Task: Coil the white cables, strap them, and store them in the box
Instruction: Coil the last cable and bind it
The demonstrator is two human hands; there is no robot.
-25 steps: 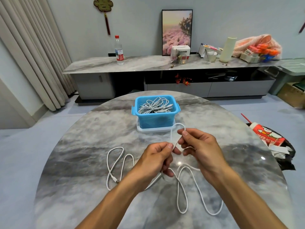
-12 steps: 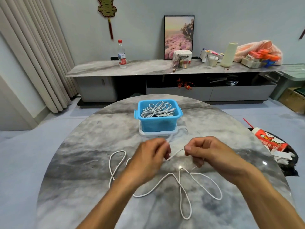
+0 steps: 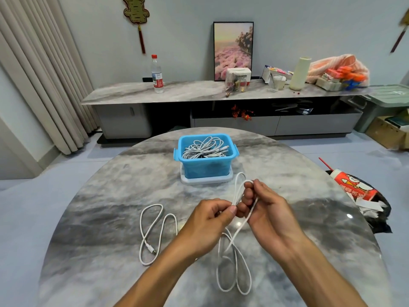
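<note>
While both hands work just in front of the blue box, one white cable runs between them across the marble bench.

Left and nearer than the box: the cable's loose run lies flat on the bench in two long bends, its plug end lying beside the left forearm.

Left hand: fingers curled, thumb and forefinger pinched together on the cable just in front of the box.

Blue box: open-topped, standing on a pale lid or tray, near the far middle of the bench. Inside, a tangle of coiled white cables filling it close to the rim; whether they are strapped cannot be made out.

Right hand: touching the left, fingers bent and closed around the cable, a narrow loop standing up from them toward the box's near right corner. Below the hands the cable drops in two long loops that lie on the bench, toward the near edge.

Right of the box, past the bench's edge: a dark bag on the floor holding a red printed packet and white scraps.
</note>
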